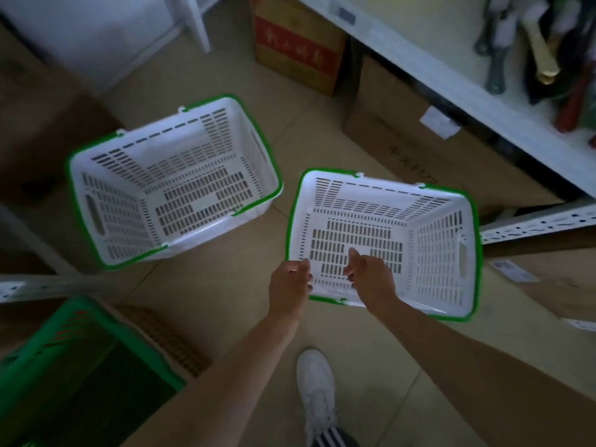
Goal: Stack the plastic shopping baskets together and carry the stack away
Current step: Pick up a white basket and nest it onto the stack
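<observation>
Two white slotted shopping baskets with green rims stand on the tiled floor. The left basket (174, 182) sits apart, empty, its handles folded down. The right basket (416, 227) lies directly ahead of me, also empty. My left hand (290, 285) grips this basket's near left corner, fingers curled over the rim. My right hand (371, 275) reaches over the near rim into the basket, fingers apart above its bottom, holding nothing that I can see.
A green crate (80, 356) lies at the lower left on cardboard. Cardboard boxes (409, 130) line the floor under a white metal shelf (451, 79) on the right, which holds bottles. A red-labelled box (296, 50) stands at the back. My white shoe (317, 385) is below.
</observation>
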`<state>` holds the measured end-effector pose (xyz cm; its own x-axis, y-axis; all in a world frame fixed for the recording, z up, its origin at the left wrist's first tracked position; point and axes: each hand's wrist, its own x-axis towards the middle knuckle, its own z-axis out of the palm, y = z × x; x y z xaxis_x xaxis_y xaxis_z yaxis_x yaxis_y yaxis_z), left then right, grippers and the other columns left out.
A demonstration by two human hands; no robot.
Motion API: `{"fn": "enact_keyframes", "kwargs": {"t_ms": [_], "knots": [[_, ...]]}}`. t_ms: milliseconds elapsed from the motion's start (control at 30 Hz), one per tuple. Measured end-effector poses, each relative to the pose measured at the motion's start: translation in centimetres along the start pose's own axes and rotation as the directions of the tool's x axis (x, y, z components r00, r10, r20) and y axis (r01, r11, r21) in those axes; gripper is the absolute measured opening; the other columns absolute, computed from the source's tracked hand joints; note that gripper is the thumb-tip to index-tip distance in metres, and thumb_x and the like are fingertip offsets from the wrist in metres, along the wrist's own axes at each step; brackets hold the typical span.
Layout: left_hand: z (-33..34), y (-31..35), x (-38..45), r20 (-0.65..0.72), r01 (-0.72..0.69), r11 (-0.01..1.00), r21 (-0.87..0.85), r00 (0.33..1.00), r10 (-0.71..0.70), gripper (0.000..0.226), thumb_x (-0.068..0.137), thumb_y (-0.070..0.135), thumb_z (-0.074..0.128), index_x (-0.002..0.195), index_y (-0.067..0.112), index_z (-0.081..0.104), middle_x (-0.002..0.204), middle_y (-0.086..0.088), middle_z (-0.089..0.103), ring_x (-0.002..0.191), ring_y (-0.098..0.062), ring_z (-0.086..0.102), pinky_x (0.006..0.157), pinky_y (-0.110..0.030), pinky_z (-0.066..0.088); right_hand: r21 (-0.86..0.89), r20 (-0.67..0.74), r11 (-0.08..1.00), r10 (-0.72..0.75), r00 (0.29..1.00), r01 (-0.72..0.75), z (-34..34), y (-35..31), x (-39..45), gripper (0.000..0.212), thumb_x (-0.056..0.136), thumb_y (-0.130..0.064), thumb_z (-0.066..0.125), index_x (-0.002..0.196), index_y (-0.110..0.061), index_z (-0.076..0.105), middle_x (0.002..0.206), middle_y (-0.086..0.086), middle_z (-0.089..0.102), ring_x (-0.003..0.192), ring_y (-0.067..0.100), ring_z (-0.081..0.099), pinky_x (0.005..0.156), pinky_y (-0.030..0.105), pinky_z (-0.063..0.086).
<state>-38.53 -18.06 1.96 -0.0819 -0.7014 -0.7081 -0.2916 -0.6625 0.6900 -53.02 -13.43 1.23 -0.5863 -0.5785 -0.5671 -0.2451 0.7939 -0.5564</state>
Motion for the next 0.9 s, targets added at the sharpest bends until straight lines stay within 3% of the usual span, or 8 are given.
{"fn": "enact_keyframes", "kwargs": {"t_ms": [167,333,433,500,567,700,800,900], "knots": [[4.3,1.3,1.4,0.059,-0.027,0.997,0.075,0.998,0.022,0.026,0.102,0.025,0.057,0.080,0.012,0.061,0.066,-0.002,0.060,0.049,-0.009,0.053,0.052,-0.024,0.043,0.039,-0.051,0.994,0.102,0.993,-0.100,-3.8,3.0,2.5,0.058,0.098,-0.051,0.039,0.064,-0.014,0.067,0.072,0.013,0.072,0.070,0.033,0.069,0.076,0.046,0.057],[7.8,2.6,2.4,0.125,0.017,0.997,0.081,0.992,-0.027,0.028,0.107,0.019,0.047,0.081,0.013,0.056,0.067,-0.003,0.054,0.054,-0.013,0.047,0.048,-0.020,0.040,0.055,-0.094,0.981,0.188,0.978,-0.183,-6.9,5.7,4.7,0.056,0.098,-0.049,0.038,0.060,-0.018,0.065,0.076,0.013,0.073,0.073,0.033,0.069,0.079,0.046,0.056],[9.0,2.5,4.3,0.114,-0.023,0.990,0.138,0.993,0.007,0.028,0.106,0.025,0.048,0.081,0.017,0.056,0.069,-0.002,0.056,0.059,-0.020,0.052,0.060,-0.030,0.043,0.061,-0.134,0.973,0.228,0.964,-0.222,-8.4,7.1,6.0,0.056,0.097,-0.051,0.038,0.062,-0.018,0.065,0.076,0.014,0.073,0.072,0.033,0.069,0.077,0.047,0.057],[9.7,2.4,5.5,0.073,-0.073,0.976,0.203,0.996,0.060,0.027,0.104,0.030,0.051,0.081,0.019,0.059,0.073,-0.005,0.062,0.070,-0.033,0.062,0.071,-0.033,0.049,0.057,-0.162,0.970,0.244,0.956,-0.238,-9.3,7.9,6.8,0.057,0.097,-0.052,0.037,0.065,-0.016,0.067,0.078,0.014,0.073,0.074,0.033,0.069,0.077,0.047,0.057],[10.1,2.7,6.5,0.014,-0.117,0.952,0.282,0.993,0.118,0.026,0.103,0.032,0.052,0.096,0.012,0.066,0.090,-0.010,0.071,0.087,-0.033,0.068,0.086,-0.037,0.055,0.047,-0.185,0.967,0.253,0.950,-0.248,-10.1,8.9,7.5,0.058,0.098,-0.052,0.036,0.070,-0.013,0.068,0.080,0.012,0.073,0.076,0.033,0.069,0.078,0.045,0.056],[9.8,3.2,8.3,-0.147,-0.157,0.864,0.478,0.956,0.255,0.031,0.101,0.034,0.055,0.108,0.009,0.071,0.104,0.000,0.070,0.092,-0.018,0.065,0.083,-0.030,0.052,-0.043,-0.248,0.964,0.245,0.938,-0.263,-11.2,10.8,9.6,0.061,0.098,-0.052,0.030,0.079,-0.012,0.071,0.087,0.012,0.073,0.080,0.032,0.067,0.078,0.039,0.054],[8.7,2.9,9.6,-0.243,-0.195,0.831,0.522,0.899,0.364,0.029,0.096,0.035,0.062,0.106,0.010,0.074,0.111,-0.016,0.070,0.100,-0.031,0.068,0.090,-0.043,0.056,-0.095,-0.348,0.948,0.253,0.903,-0.303,-12.0,12.1,10.9,0.060,0.100,-0.049,0.031,0.093,-0.004,0.069,0.096,0.019,0.068,0.083,0.032,0.062,0.072,0.033,0.047],[7.4,3.0,10.4,-0.338,-0.118,0.796,0.593,0.861,0.380,0.045,0.094,0.043,0.064,0.125,0.011,0.067,0.132,-0.018,0.057,0.120,-0.035,0.059,0.102,-0.048,0.048,-0.092,-0.508,0.946,0.225,0.832,-0.312,-12.9,13.3,11.3,0.049,0.096,-0.046,0.045,0.108,-0.002,0.063,0.111,0.024,0.060,0.100,0.036,0.057,0.081,0.038,0.044]]}}
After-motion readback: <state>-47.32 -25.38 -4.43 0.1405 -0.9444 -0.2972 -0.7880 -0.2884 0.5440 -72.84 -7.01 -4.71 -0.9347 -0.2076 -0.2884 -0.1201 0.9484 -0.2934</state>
